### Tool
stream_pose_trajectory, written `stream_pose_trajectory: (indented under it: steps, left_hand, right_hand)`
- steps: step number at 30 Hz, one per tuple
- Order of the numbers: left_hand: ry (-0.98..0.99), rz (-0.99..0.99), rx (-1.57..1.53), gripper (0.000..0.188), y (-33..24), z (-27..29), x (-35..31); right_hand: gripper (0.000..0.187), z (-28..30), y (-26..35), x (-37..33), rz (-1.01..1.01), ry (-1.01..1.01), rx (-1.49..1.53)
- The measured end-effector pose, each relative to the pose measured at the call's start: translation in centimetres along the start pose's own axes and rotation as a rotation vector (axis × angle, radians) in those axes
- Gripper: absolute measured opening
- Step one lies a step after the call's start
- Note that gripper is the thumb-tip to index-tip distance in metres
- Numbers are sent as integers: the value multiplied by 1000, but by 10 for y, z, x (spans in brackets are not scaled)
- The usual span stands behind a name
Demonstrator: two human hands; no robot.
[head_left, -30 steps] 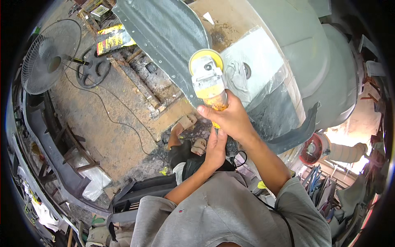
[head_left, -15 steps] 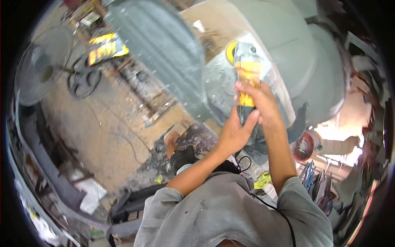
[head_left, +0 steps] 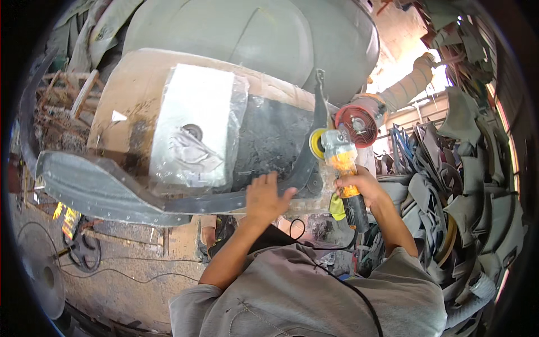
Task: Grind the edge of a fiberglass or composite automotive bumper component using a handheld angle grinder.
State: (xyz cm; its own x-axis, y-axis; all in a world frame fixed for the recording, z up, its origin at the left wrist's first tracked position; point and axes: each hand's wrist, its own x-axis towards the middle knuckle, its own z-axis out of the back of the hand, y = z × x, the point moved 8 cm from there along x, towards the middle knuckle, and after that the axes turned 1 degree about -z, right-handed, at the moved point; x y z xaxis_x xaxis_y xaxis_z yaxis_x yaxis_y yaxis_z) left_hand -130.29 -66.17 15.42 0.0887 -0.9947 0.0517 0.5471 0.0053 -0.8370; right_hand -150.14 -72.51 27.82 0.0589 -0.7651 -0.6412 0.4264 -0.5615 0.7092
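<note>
My right hand (head_left: pixel 364 185) is wrapped round the body of a yellow and black angle grinder (head_left: pixel 340 160). The grinder's yellow disc (head_left: pixel 318 144) sits close to the upright arm of a long dark grey curved panel (head_left: pixel 202 203); I cannot tell whether they touch. My left hand (head_left: pixel 265 196) rests palm down on the panel's narrow part, fingers stretched out. The panel's wide, rivet-dotted end (head_left: pixel 95 182) reaches to the left, and its other end bends upward by the disc.
Behind the panel lie a brown board (head_left: pixel 126 106) and a plastic-wrapped white sheet (head_left: pixel 193 101) with a crumpled cloth. A red fan (head_left: pixel 358 124) with a hose stands at right. Stacked grey panels (head_left: pixel 438 208) fill the right side. A floor fan (head_left: pixel 42 275) and cables lie lower left.
The view has swung to the right. My left hand has let go of the grinder and now lies on the dark panel. My right hand alone keeps the grinder.
</note>
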Motion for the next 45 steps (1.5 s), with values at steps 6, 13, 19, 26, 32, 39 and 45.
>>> stream_pose_trajectory:
  steps: [6, 13, 19, 26, 32, 39, 45]
  left_hand:
    - [283, 275, 295, 68, 44, -69, 11]
    - [-32, 385, 422, 61, 35, -60, 18]
    - [39, 561, 527, 58, 43, -66, 22]
    - [-113, 575, 537, 47, 38, -64, 22]
    - [-174, 578, 534, 38, 41, -61, 23]
    - [-199, 515, 522, 35, 35, -60, 23]
    - [-160, 547, 522, 33, 39, -61, 21]
  right_hand:
    - [39, 71, -20, 38, -72, 10, 13]
    - [31, 143, 23, 116, -10, 153, 35]
    - [25, 180, 57, 171, 21, 330, 49]
    - [25, 188, 83, 226, -26, 491, -96]
    - [26, 184, 97, 256, -57, 555, -265]
    - [24, 196, 132, 339, -82, 442, -262]
    - [29, 189, 128, 327, -85, 495, -258]
